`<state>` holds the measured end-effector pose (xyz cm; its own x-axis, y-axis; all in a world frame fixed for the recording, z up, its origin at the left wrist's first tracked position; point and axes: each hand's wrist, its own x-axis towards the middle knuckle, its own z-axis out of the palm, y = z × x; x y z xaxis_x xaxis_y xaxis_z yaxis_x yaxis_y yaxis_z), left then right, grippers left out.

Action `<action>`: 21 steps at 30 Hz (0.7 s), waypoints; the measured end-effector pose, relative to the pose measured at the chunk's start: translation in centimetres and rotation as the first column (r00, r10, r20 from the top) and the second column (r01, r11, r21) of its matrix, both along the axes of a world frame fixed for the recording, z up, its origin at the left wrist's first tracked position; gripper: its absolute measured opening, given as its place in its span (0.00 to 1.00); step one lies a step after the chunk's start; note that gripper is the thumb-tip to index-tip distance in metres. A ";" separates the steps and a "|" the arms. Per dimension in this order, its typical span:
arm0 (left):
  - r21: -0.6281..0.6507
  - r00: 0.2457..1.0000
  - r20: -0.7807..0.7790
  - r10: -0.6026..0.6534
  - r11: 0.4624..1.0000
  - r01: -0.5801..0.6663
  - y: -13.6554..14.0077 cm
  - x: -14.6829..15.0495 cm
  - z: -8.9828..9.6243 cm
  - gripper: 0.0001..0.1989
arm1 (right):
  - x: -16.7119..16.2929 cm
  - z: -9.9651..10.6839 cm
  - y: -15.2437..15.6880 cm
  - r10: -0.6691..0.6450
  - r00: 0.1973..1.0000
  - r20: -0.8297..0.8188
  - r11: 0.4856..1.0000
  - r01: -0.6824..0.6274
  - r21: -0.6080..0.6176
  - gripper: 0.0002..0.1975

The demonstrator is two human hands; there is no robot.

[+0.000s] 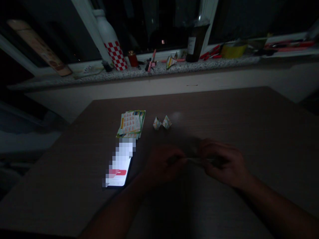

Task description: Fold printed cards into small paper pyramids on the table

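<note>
Hands (pixel 165 162) (pixel 221 162) pinch strip (pixel 194 160) (cards (pixel 130 123): print blurred).

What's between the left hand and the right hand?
In the head view, a thin pale strip, too dim to identify, spans from the left hand to the right hand.

The thin pale item (pixel 195 160) pinched btwn the person's L hand (pixel 165 162) and R hand (pixel 223 162) is too dark & blurred to ID; fingers hide its ends. L forearm (pixel 117 205) is cut off by the bottom edge, R forearm (pixel 274 197) at the bottom R corner. Phone (pixel 118 176) screen is mostly pixelated, i.e. unreadable. Print on the card stack (pixel 131 124) and folded paper pcs (pixel 167 122) is too small to read, ditto the dark bottle's label (pixel 191 45). Red items (pixel 289 44), far R, are blurred.
</note>
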<state>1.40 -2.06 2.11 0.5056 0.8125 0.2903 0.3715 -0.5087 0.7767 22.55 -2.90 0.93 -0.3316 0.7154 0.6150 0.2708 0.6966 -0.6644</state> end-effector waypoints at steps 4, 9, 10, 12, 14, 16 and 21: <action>-0.396 0.922 0.247 0.299 0.899 -0.185 0.6 -0.1 -0.1 0.05 | 0.7 -0.9 0.1 -0.157 0.987 -0.017 0.982 0.154 -0.112 0.23; -0.595 0.778 0.430 0.457 0.792 -0.136 1.5 0.4 -1.1 0.05 | 0.6 -1.6 0.4 -0.289 0.951 0.110 0.956 0.293 -0.015 0.27; -0.609 0.765 0.443 0.468 0.783 -0.126 1.6 0.5 -1.4 0.06 | 0.5 -1.6 0.5 -0.313 0.940 0.135 0.949 0.313 0.021 0.25; -0.626 0.752 0.451 0.480 0.771 -0.116 1.7 0.7 -1.7 0.06 | 0.3 -1.7 0.5 -0.339 0.928 0.156 0.941 0.330 0.080 0.21; -0.628 0.757 0.438 0.485 0.767 -0.129 1.6 0.9 -1.8 0.07 | 0.2 -1.7 0.6 -0.339 0.928 0.154 0.939 0.325 0.111 0.17; -0.611 0.783 0.387 0.487 0.772 -0.177 1.4 1.0 -1.7 0.08 | 0.1 -1.7 0.6 -0.337 0.929 0.151 0.940 0.323 0.113 0.16; -0.358 0.888 0.119 0.445 0.853 -0.379 0.8 1.0 -1.2 0.11 | 0.1 -1.5 0.5 -0.396 0.900 0.180 0.918 0.392 0.058 0.13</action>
